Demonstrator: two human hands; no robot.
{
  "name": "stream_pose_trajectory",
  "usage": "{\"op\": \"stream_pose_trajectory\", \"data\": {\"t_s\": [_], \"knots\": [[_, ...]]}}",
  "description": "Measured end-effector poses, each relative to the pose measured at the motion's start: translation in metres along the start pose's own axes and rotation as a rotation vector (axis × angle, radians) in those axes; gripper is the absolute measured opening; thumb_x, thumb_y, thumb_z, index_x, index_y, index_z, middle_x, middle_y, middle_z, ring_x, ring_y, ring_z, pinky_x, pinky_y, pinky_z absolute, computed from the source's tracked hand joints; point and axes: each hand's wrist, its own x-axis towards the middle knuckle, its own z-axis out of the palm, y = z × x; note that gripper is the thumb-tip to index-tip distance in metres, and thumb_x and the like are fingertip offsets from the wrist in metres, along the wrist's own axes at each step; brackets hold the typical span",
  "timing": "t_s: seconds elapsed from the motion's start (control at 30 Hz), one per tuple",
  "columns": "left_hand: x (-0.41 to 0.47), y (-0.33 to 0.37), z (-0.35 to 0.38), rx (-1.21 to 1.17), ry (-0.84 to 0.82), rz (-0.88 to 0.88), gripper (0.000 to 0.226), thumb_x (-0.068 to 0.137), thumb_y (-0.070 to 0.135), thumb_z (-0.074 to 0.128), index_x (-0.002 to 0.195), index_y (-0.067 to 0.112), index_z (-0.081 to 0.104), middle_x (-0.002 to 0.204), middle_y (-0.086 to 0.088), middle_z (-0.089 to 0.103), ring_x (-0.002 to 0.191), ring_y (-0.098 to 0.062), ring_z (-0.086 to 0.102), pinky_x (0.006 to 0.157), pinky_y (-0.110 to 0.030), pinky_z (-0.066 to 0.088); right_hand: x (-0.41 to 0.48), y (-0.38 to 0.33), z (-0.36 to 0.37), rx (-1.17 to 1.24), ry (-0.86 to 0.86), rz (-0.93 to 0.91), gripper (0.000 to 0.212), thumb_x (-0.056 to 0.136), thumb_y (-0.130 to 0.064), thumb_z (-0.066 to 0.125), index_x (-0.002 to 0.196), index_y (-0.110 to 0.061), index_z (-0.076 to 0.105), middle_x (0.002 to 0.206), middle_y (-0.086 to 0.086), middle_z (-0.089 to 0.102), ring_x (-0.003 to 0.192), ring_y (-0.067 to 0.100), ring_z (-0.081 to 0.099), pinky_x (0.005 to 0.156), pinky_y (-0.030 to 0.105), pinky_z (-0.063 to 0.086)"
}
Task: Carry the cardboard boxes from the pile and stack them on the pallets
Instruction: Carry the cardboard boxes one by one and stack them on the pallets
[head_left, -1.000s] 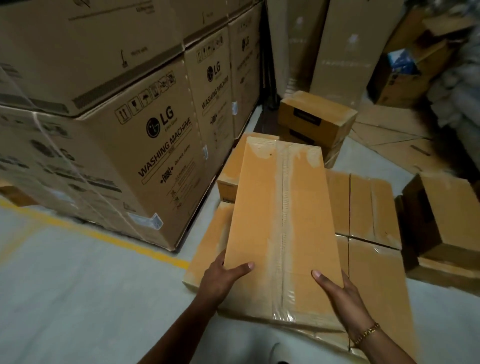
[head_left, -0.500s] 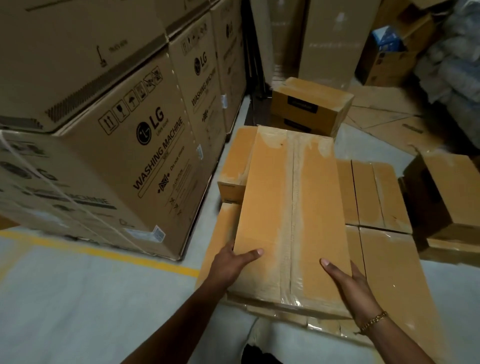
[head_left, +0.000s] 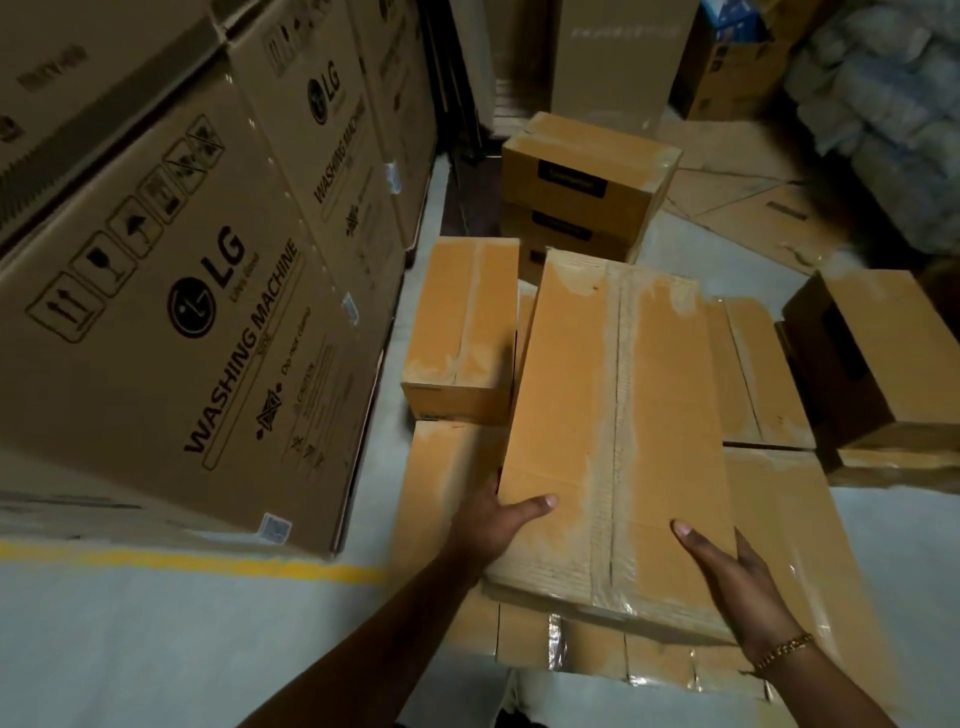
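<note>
I hold a long taped cardboard box (head_left: 613, 415) flat in front of me, its near end in both hands. My left hand (head_left: 493, 525) grips the near left corner with the thumb on top. My right hand (head_left: 727, 577), with a gold bracelet at the wrist, grips the near right corner. The box hangs just above a layer of similar boxes (head_left: 779, 545) laid side by side on the floor; a pallet under them is hidden. A smaller box (head_left: 462, 322) lies on that layer to the left of mine.
A tall stack of LG washing machine cartons (head_left: 197, 291) fills the left. A yellow floor line (head_left: 182, 561) runs below it. Two stacked boxes with black labels (head_left: 582, 192) stand ahead, another box (head_left: 883, 364) at right, flattened cardboard (head_left: 753, 202) and wrapped bundles (head_left: 883, 93) behind.
The box has sunk lower and closer to the layer of boxes beneath it. My view has moved forward and tilted down; both hands keep their grip.
</note>
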Motion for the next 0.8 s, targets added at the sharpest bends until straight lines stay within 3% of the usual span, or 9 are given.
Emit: {"op": "stream_pose_trajectory", "data": {"t_s": [0.13, 0.27, 0.37, 0.47, 0.67, 0.8], "knots": [[0.033, 0.001, 0.001, -0.011, -0.055, -0.03, 0.041, 0.082, 0.041, 0.081, 0.114, 0.036, 0.056, 0.095, 0.02, 0.066, 0.089, 0.004, 0.061, 0.072, -0.014, 0.045, 0.019, -0.006, 0.004, -0.031, 0.066, 0.069, 0.139, 0.052, -0.069, 0.089, 0.161, -0.021, 0.018, 0.157, 0.009, 0.044, 0.144, 0.029, 0.038, 0.117, 0.045, 0.028], [0.072, -0.005, -0.009, -0.021, -0.109, -0.038, 0.048, 0.079, 0.044, 0.083, 0.121, 0.034, 0.062, 0.107, 0.013, 0.074, 0.095, 0.001, 0.067, 0.076, -0.014, 0.049, 0.042, -0.012, 0.019, -0.066, 0.092, 0.107, 0.15, 0.041, -0.076, 0.086, 0.162, -0.022, 0.014, 0.156, 0.009, 0.045, 0.145, 0.031, 0.037, 0.118, 0.048, 0.027], [0.106, -0.015, -0.023, -0.027, -0.153, -0.058, 0.054, 0.076, 0.047, 0.085, 0.123, 0.034, 0.062, 0.108, 0.016, 0.074, 0.1, -0.003, 0.069, 0.087, -0.023, 0.053, 0.06, -0.01, 0.038, -0.069, 0.107, 0.134, 0.151, 0.043, -0.077, 0.087, 0.162, -0.021, 0.011, 0.155, 0.011, 0.046, 0.143, 0.032, 0.039, 0.117, 0.049, 0.029], [0.135, -0.024, -0.047, -0.027, -0.216, -0.087, 0.077, 0.062, 0.061, 0.085, 0.129, 0.033, 0.06, 0.115, 0.012, 0.073, 0.106, -0.009, 0.069, 0.1, -0.036, 0.053, 0.068, -0.01, 0.068, -0.058, 0.122, 0.144, 0.153, 0.043, -0.077, 0.084, 0.162, -0.018, 0.007, 0.155, 0.011, 0.045, 0.143, 0.031, 0.04, 0.118, 0.049, 0.028], [0.18, -0.033, -0.089, 0.017, -0.31, -0.119, 0.089, 0.056, 0.071, 0.087, 0.133, 0.038, 0.058, 0.118, 0.013, 0.073, 0.111, -0.013, 0.068, 0.103, -0.045, 0.052, 0.075, -0.017, 0.117, -0.013, 0.122, 0.131, 0.14, 0.048, -0.067, 0.086, 0.16, -0.012, 0.022, 0.153, 0.014, 0.047, 0.142, 0.033, 0.04, 0.116, 0.045, 0.027], [0.195, -0.029, -0.081, 0.037, -0.322, -0.152, 0.09, 0.052, 0.073, 0.088, 0.131, 0.043, 0.056, 0.118, 0.014, 0.072, 0.113, -0.015, 0.067, 0.104, -0.047, 0.051, 0.084, -0.018, 0.11, -0.019, 0.162, 0.145, 0.149, 0.041, -0.074, 0.083, 0.161, -0.016, 0.016, 0.149, 0.011, 0.053, 0.14, 0.032, 0.043, 0.116, 0.047, 0.028]]}}
